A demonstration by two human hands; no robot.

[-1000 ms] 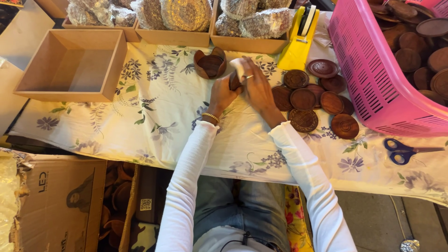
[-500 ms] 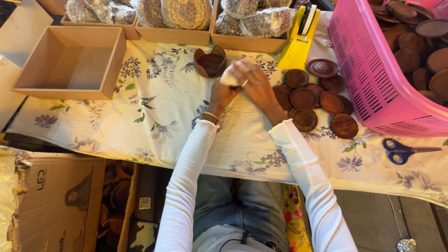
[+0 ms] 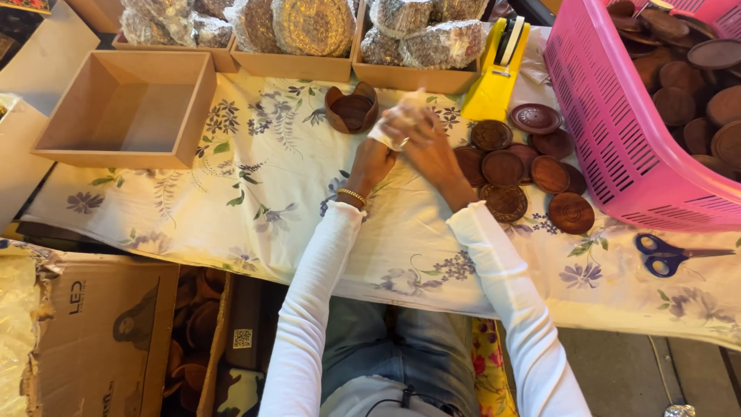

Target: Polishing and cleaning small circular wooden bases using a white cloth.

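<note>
1. Your fingers [image 3: 401,127] hold a small bundle [image 3: 407,108] in pale, clear wrap, lifted just above the table [image 3: 255,208]. What is inside is hidden, so you cannot tell how much of it is covered.
2. Your left hand [image 3: 376,158] grips the bundle from below, and your right hand [image 3: 432,150] closes over its top. Both sets of fingers are clenched on it.
3. Just beyond your fingers sits a brown wooden holder [image 3: 352,110], not yet wrapped.
4. To the right of your fingers lie loose brown wooden discs [image 3: 525,170], bare, so a good share looks left to do.
5. Farther right, the pink basket [image 3: 617,116] holds many more discs.
6. Beyond your fingers, open boxes hold wrapped bundles [image 3: 309,27], which look finished.
7. Well to the left of your fingers, an empty cardboard box [image 3: 131,112] waits.
8. The yellow tape dispenser [image 3: 498,73] and the blue scissors [image 3: 671,253] lie untouched.
</note>
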